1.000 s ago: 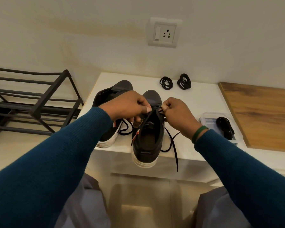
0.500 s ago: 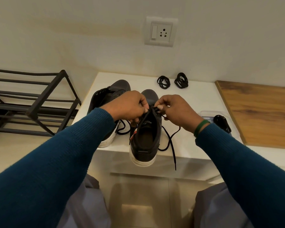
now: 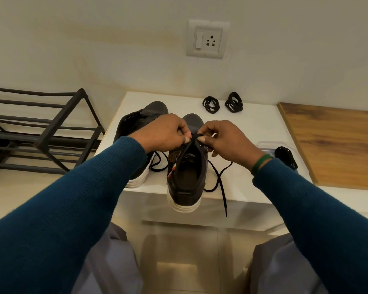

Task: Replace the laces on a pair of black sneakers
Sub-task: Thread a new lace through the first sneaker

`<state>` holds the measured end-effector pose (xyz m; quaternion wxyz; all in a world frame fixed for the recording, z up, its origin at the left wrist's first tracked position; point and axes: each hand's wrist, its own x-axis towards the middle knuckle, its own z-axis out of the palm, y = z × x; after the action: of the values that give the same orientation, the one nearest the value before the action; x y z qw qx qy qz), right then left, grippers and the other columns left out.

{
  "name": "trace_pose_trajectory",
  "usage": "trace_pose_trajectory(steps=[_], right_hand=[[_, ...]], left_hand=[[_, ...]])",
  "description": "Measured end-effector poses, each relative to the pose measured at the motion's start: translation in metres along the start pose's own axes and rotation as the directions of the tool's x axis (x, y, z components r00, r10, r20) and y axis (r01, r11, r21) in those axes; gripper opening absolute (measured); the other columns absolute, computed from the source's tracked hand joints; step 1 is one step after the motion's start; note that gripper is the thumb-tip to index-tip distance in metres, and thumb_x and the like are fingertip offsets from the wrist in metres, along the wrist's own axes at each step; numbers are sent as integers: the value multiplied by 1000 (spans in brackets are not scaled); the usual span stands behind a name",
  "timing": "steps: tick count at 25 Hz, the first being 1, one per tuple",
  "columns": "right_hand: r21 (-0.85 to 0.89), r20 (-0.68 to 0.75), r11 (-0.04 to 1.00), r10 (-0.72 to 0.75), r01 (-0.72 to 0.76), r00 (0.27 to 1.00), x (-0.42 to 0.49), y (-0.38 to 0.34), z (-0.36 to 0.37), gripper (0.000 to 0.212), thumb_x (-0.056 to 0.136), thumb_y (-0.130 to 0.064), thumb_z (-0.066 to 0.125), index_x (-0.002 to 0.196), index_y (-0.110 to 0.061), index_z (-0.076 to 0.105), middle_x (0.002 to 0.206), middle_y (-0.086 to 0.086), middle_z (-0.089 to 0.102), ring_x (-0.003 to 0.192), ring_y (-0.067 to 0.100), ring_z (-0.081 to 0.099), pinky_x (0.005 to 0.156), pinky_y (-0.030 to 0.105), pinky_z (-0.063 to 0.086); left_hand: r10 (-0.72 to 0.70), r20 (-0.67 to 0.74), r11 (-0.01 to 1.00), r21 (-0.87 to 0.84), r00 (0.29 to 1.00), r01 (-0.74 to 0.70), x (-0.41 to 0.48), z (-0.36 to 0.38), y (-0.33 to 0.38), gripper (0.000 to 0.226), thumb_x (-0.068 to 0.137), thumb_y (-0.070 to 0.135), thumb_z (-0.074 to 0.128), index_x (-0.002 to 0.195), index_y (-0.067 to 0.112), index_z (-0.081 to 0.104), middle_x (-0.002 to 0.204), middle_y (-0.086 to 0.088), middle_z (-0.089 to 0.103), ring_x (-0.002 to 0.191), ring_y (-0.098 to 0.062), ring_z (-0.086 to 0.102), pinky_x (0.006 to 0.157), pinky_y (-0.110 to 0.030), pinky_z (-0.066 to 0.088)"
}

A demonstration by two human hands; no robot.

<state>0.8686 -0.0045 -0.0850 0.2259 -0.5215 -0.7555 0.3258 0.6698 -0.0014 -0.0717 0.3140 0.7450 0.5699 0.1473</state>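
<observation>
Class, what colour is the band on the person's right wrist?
The band is green; head view.

We note a smooth white desk, a matt wood-grain board, a matt metal rack and ribbed knit sleeves.

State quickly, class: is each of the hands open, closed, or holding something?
Left hand: closed, pinching the black lace above the sneaker.
Right hand: closed, pinching the same lace.
</observation>
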Motion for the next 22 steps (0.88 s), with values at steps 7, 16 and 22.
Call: trace_pose_trajectory(steps=[7,16,22], right_hand=[[441,32,822,387,-360,922,5,-2,6,15,97,-1,51,96,-5,65,86,13,70,83,25,68,78,40,61],[163,-33,984,77,-70,997,1,-1,2,10,98,-12,58,102,-12,68,97,12,68,81,22,71,68,30,62],[510,29,788,384,-344,923,2,-3,-1,14,97,-22,59,105,-12,66,110,11,68,88,21,68,77,35,62]], left_hand=[[-14,9,999,31,1000,14,1,2,2,11,94,15,59,93,21,68,83,6,69,69,-6,67,62,-17,52],[-122,59,992,-20,991,124,2,3,2,11,98,14,54,97,18,65,82,-8,73,61,-14,72,55,-23,60],[-198,79,965,-157,977,208,0,1,1,11,98,14,56,99,16,67,89,-14,74,62,-20,71,57,-32,62]])
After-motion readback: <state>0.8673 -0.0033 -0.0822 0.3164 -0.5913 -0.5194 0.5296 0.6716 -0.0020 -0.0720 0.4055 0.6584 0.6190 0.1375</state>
